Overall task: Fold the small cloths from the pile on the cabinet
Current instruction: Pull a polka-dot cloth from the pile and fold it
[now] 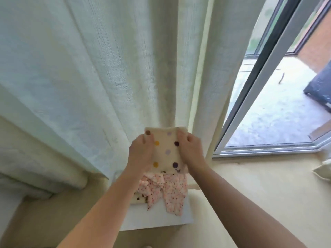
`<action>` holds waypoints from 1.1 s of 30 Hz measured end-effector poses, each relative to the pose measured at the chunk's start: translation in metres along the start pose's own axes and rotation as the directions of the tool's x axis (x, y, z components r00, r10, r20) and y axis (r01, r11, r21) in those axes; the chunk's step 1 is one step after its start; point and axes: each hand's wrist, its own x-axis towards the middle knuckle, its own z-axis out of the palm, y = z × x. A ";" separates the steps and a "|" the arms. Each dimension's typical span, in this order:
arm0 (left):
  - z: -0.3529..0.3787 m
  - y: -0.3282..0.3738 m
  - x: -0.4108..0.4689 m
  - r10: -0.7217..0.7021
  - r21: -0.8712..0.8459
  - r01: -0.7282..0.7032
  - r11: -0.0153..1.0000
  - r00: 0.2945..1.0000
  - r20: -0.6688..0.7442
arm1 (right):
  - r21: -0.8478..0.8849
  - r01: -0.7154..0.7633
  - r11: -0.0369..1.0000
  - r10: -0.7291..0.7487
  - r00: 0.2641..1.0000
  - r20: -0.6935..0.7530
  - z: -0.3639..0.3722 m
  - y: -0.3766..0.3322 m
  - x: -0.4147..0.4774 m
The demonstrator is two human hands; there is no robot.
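At frame centre the left hand (141,152) and right hand (192,148), fingers (181,136) curled round its side edges, held the cream polka-dotted cloth (166,149) above the pink speckled pile (166,188) on the white cabinet (155,218); level, taut edges would likely have folded squarely.

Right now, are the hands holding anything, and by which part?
Yes, the cream polka-dot cloth. The left hand grips its left edge and the right hand grips its right edge, above the pink pile.

Left hand (141,151), right hand (192,149), in grip
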 end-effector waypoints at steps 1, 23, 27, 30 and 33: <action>0.009 0.014 -0.017 0.123 0.077 -0.118 0.990 0.989 -0.076 | 0.003 0.019 1.000 -0.019 0.999 -0.026 -0.014 -0.010 -0.008; 0.381 0.178 -0.194 0.373 -0.343 -0.316 0.884 0.921 0.112 | 0.129 0.092 0.987 -0.071 0.985 -0.157 -0.474 0.011 0.008; 0.484 0.225 -0.218 0.336 -0.437 -0.177 0.882 0.886 0.319 | 0.246 0.050 0.968 -0.033 0.997 -0.074 -0.604 0.024 0.034; 0.559 0.262 -0.241 0.373 -0.431 -0.167 0.887 0.809 0.454 | 0.272 0.001 0.962 -0.001 1.000 0.000 -0.699 0.035 0.043; 0.630 0.294 -0.265 0.384 -0.401 -0.164 0.901 0.731 0.564 | 0.285 -0.025 0.958 0.036 0.999 -0.032 -0.778 0.050 0.052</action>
